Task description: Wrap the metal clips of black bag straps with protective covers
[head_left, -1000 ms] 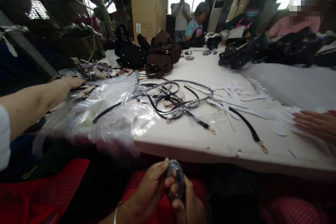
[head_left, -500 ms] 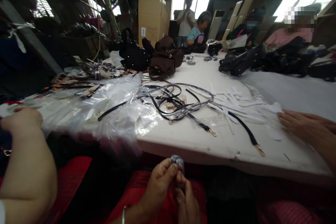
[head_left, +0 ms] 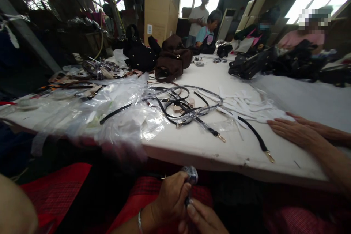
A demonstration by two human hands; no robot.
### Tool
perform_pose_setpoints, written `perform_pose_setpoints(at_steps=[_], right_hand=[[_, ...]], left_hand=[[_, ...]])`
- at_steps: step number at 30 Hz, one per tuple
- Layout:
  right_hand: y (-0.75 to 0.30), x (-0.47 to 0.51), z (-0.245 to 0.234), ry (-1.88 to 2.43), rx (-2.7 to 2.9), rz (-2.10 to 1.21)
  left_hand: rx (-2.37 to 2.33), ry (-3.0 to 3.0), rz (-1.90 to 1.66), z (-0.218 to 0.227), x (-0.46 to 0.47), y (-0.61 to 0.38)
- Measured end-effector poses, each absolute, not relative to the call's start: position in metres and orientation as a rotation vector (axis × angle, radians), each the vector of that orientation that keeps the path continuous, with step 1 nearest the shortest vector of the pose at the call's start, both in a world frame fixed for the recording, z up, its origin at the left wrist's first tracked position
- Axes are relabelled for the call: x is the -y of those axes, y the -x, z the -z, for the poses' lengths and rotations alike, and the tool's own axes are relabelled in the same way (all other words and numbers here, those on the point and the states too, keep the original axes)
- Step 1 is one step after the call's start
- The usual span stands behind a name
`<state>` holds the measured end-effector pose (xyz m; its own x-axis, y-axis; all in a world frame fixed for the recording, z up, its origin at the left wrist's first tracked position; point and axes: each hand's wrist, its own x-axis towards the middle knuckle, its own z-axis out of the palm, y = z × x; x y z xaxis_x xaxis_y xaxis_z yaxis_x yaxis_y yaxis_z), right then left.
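Note:
Low over my lap, below the table edge, I hold a coiled dark strap (head_left: 192,174) wrapped in shiny clear film. My left hand (head_left: 172,192) is closed around it, with the rounded coil showing above the fingers. The fingers of my right hand (head_left: 201,216) pinch its lower part just beneath the left hand. Part of the strap is hidden by my fingers. On the table ahead, black straps (head_left: 257,133) with gold clips lie loosely tangled, some in clear film. The plastic bags (head_left: 120,111) at their left are crumpled and hang over the edge.
A co-worker's hands (head_left: 298,131) lie flat by white strips (head_left: 255,111) on the right of the table (head_left: 192,153). Another person's arm (head_left: 16,204) is at lower left. Brown and black bags (head_left: 171,62) stand farther back, before a cardboard box (head_left: 157,18). Several people work beyond.
My hands have shifted slightly down, the right one lower and rightward along the strap. The co-worker's hands at right slid left over the strips. The arm at left drew back toward me.

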<state>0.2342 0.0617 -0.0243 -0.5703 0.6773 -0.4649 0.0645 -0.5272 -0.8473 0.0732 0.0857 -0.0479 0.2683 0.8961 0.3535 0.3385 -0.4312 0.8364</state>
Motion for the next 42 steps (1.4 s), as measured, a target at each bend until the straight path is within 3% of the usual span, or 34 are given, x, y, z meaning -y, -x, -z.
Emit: perform_pose_setpoints(at_steps=[9, 11, 17, 21, 26, 33, 42], right_hand=[[-0.259, -0.079, 0.014, 1.244, 0.381, -2.384], [-0.264, -0.083, 0.019, 1.308, 0.593, -2.36], [-0.271, -0.092, 0.048, 1.385, 1.565, -1.698], [-0.267, -0.097, 0.061, 1.294, 1.574, -1.812], [-0.247, -0.088, 0.066, 1.291, 1.519, -1.775], [-0.215, -0.05, 0.081, 1.477, 1.271, -1.316], [-0.231, -0.067, 0.056, 1.157, 1.254, -1.75]], left_hand=[[-0.989, -2.22, -0.75, 0.068, -0.076, -0.055], [-1.007, -2.163, -0.735, 0.066, -0.073, -0.05], [-1.037, -1.713, -0.523, 0.055, -0.069, -0.048], [-0.864, -1.002, -0.633, 0.065, -0.07, -0.056], [-0.803, -0.617, -0.804, 0.067, -0.074, -0.061], [-0.669, -0.138, -0.94, 0.049, -0.092, -0.072], [-0.638, -0.227, -0.984, 0.042, -0.088, -0.071]])
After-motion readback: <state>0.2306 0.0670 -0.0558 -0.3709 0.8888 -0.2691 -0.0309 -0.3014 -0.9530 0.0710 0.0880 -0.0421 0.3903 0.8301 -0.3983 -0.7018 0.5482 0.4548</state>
